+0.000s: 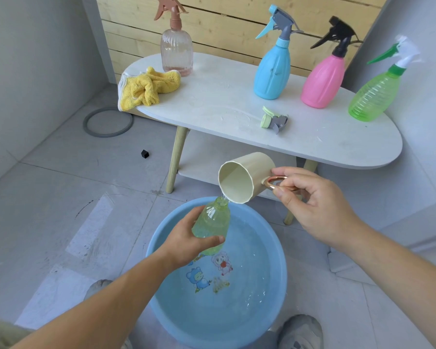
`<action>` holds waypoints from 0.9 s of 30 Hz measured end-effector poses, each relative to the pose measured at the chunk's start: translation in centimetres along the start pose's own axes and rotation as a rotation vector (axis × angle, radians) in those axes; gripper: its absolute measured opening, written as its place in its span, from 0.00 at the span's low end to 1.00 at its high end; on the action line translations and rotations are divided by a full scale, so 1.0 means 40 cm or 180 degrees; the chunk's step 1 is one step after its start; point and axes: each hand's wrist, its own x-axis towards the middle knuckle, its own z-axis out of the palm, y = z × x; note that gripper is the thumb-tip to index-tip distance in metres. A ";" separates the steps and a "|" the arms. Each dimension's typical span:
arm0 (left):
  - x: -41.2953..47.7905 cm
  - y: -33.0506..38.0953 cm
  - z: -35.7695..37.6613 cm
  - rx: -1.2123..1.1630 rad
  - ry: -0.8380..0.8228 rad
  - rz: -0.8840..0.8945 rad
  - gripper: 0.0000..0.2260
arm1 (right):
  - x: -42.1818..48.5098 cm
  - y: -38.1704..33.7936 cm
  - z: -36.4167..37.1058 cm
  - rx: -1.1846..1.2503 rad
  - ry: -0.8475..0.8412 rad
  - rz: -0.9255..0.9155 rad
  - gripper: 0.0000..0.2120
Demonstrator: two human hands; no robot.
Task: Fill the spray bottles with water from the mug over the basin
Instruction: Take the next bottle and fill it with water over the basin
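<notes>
My left hand (186,241) grips a pale green open bottle (214,222) with no spray head, tilted over the blue basin (277,248) that holds water. My right hand (310,200) holds a cream mug (244,177) by its copper-coloured handle. The mug is tipped so its lip touches the bottle's mouth, and a thin stream of water runs in. On the white table (237,96) stand a clear pink spray bottle (176,51), a blue one (272,69), a pink one (322,79) and a green one (373,96). A loose green-and-grey spray head (273,119) lies on the table.
A yellow cloth (146,88) lies at the table's left end. A grey ring (108,122) and a small black cube (144,154) sit on the tiled floor. Grey walls close both sides; wooden slats back the table. My shoes (300,331) flank the basin.
</notes>
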 end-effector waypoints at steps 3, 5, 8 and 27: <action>0.001 -0.001 0.001 -0.0004 -0.0003 -0.0001 0.37 | 0.000 0.002 0.000 0.0005 0.0012 -0.0053 0.07; 0.001 -0.001 0.001 0.0008 0.0002 0.0002 0.37 | 0.000 0.001 0.000 -0.0007 0.0010 -0.0091 0.08; 0.002 -0.001 0.002 0.0002 0.0008 -0.0008 0.36 | 0.001 -0.003 -0.001 -0.0031 -0.0001 -0.0127 0.09; 0.006 -0.011 0.005 -0.0033 -0.0003 -0.0062 0.40 | 0.002 0.000 0.002 -0.0155 -0.0011 -0.0265 0.05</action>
